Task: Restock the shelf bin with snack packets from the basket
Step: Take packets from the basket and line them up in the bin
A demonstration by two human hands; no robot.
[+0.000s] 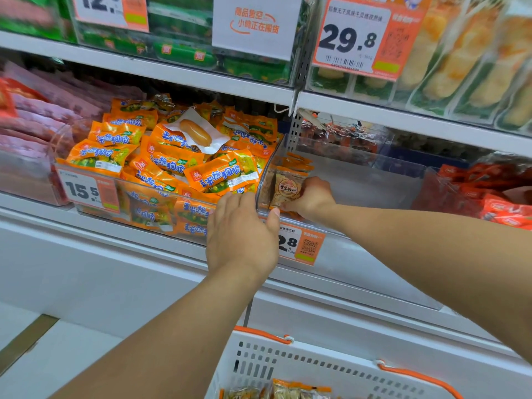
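Observation:
A clear shelf bin (pixel 359 180) sits at the middle of the shelf, with a row of tan, orange-topped snack packets (pixel 289 185) standing at its left end. My right hand (pixel 312 198) is inside the bin and grips the front packet of that row. Flat against the bin's front left corner lies my left hand (pixel 240 234), its fingers straight. A white basket (pixel 316 367) with orange handles stands below, and more of the same packets (pixel 290 391) show at its bottom.
Left of it, a bin (pixel 161 168) is piled with orange corn-sausage packets. Red packets (pixel 495 197) fill the bin on the right. Price tags (pixel 302 243) hang on the bin fronts. An upper shelf (pixel 201 79) overhangs the bins. White cabinet below.

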